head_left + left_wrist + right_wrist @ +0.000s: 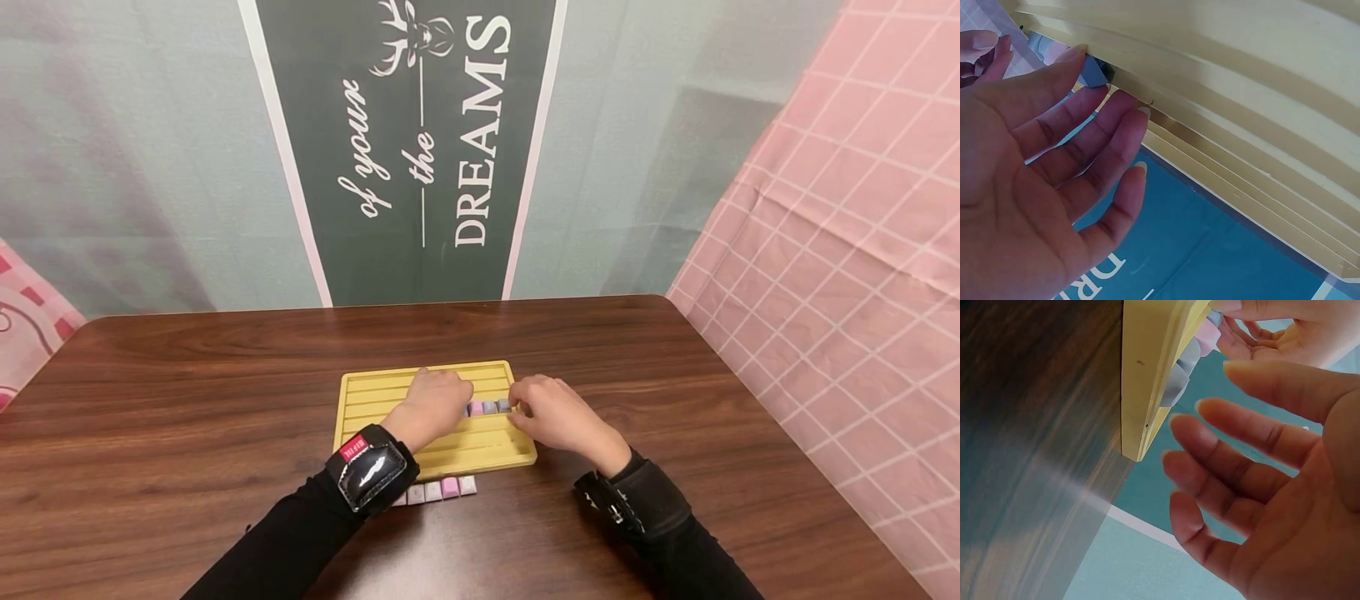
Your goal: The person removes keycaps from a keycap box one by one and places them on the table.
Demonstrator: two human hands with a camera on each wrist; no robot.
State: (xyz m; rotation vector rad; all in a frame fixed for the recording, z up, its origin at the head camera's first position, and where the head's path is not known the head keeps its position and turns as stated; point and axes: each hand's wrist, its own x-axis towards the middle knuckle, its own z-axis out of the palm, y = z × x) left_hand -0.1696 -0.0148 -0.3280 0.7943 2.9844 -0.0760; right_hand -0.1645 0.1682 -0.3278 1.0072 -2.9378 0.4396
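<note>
A yellow ridged tray (480, 454) lies on the table, with a short row of keycaps in one of its grooves near the right side. Among them are a pink keycap (476, 408) and a grey keycap (504, 406) at the row's right end. My left hand (433, 407) reaches over the tray and pinches a blue-grey keycap (1093, 72) between thumb and index finger, at the row's left end. Beside the tray's right edge is my right hand (558, 414), its fingers loosely bent and holding nothing. The left hand hides part of the grooves.
In front of the tray, a line of pale keycaps (432, 492) and one pink keycap (450, 487) rests on the brown wooden table (187, 417). The left forearm covers that line's left end. A printed cloth (420, 167) hangs behind the table, a pink checked cloth (847, 250) at the right.
</note>
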